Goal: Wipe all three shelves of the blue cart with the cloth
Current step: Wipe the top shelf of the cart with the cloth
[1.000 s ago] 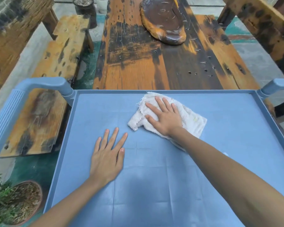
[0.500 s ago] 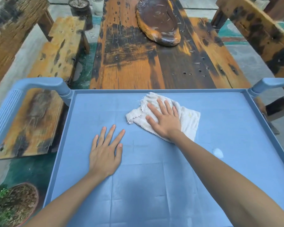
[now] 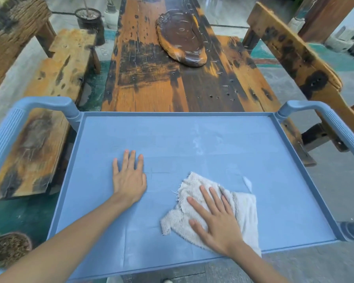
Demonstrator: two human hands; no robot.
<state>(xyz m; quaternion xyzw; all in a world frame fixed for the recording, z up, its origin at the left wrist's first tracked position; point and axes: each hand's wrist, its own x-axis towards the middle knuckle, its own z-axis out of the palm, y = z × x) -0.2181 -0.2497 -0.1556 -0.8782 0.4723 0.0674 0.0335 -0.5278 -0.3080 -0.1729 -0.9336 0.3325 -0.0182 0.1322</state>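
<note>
1. Terry cloth point(image 3: 229, 209), off-white and frayed at the edges, lies crumpled on the near right part of the cart's top shelf point(image 3: 192, 139); it looks soft, light and limp, so it should bunch or fold over unless it is pressed flat.
2. Right hand point(image 3: 215, 217) rests palm down on the cloth with fingers spread, gripping nothing; a flat palm over the middle seems the best hold, since pinching a corner would let the rest drag.
3. Left hand point(image 3: 129, 176) lies flat on the bare shelf left of the cloth, fingers close together, well apart from it, probably steadying the cart.
4. Pale smears point(image 3: 198, 144) show on the far middle of the shelf, and a small white fleck point(image 3: 247, 181) sits just beyond the cloth, so the top shelf looks unfinished; the two lower shelves are out of sight.
5. Raised rim point(image 3: 307, 180) and the two handles point(image 3: 39, 103) at the far corners will trap dirt and block straight strokes.
6. Beyond the cart stands a worn wooden surface point(image 3: 151, 88) with a dark slab point(image 3: 182, 37), benches point(image 3: 49, 88) at both sides, and a potted plant point(image 3: 6, 248) at the near left.
</note>
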